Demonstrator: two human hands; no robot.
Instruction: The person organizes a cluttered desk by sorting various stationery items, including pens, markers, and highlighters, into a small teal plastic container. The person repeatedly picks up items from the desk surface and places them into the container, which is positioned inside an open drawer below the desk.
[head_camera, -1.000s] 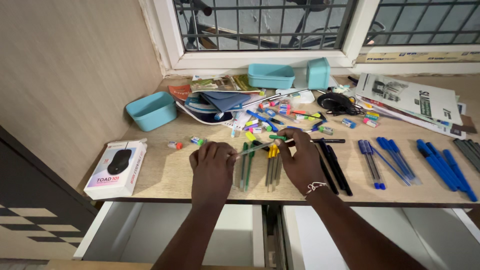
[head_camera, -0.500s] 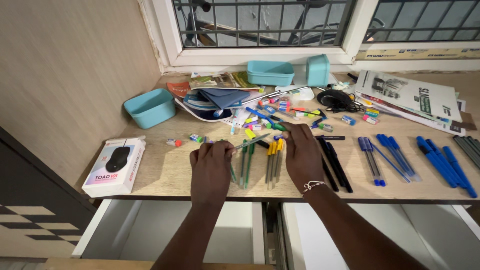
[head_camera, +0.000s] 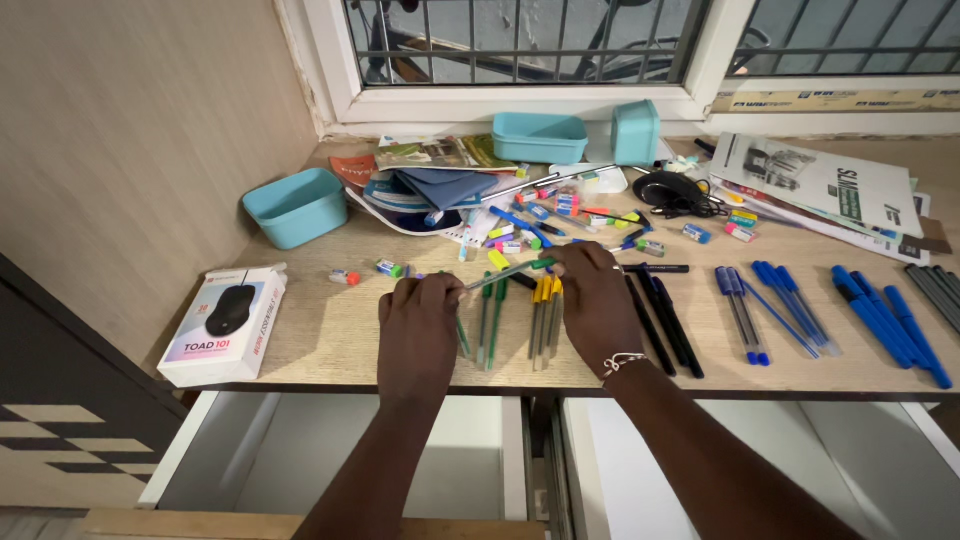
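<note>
We note the left hand (head_camera: 420, 325) and right hand (head_camera: 598, 300) both pinching one green pen (head_camera: 505, 273) in closed fingers, now lowered nearer the green pens (head_camera: 490, 320) by the worktop's (head_camera: 320, 340) front edge, seemingly joining that group.

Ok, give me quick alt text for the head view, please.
Both hands, left hand and right hand, hold a green-capped pen above sorted rows of green, yellow, black and blue pens on a wooden desk.

White-and-pink mouse box (head_camera: 222, 326) flat at counter's (head_camera: 330, 330) left edge, left of my left hand (head_camera: 420, 335); black mouse pictured on its top.
</note>
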